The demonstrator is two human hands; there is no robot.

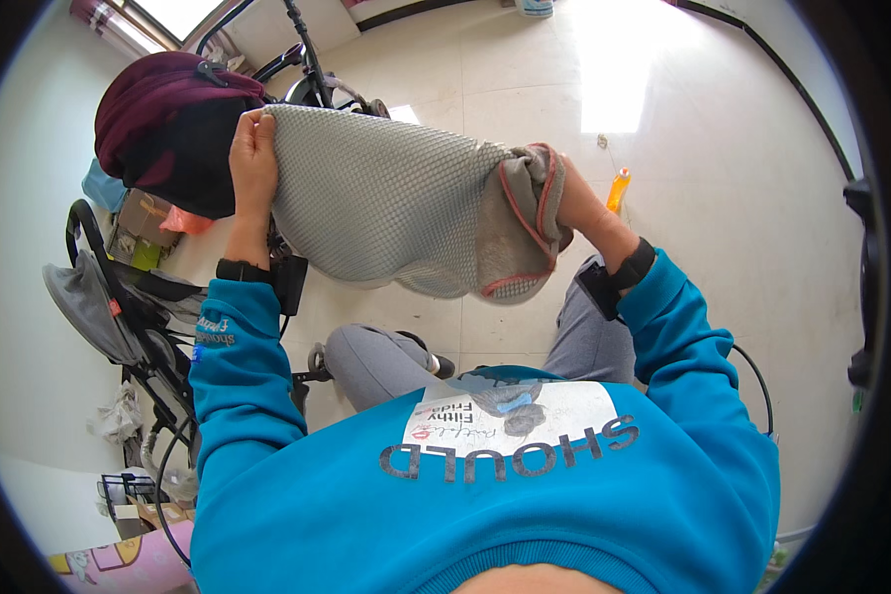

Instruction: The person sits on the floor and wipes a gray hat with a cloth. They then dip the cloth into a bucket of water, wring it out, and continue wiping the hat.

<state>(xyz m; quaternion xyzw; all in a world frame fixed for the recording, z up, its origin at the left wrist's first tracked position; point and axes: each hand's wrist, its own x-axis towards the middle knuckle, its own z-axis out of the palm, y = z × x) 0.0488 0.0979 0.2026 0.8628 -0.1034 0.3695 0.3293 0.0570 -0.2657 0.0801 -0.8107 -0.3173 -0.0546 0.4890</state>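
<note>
A light grey mesh pad (386,193), with a honeycomb texture and a wavy lower edge, is stretched between my hands above the floor. My left hand (254,152) pinches its upper left corner, thumb on the front. At the right end, my right hand (581,194) grips a brown-grey cleaning cloth (516,256) with red stitched edging, bunched against the pad. The cloth covers part of the pad's right end and hides most of my right fingers.
A stroller with a maroon and black canopy (171,126) stands behind my left hand. Another stroller with a grey hood (89,297) is at the left. An orange bottle (618,189) is on the tiled floor (713,223) beyond my right wrist. Cardboard boxes (147,217) sit by the left wall.
</note>
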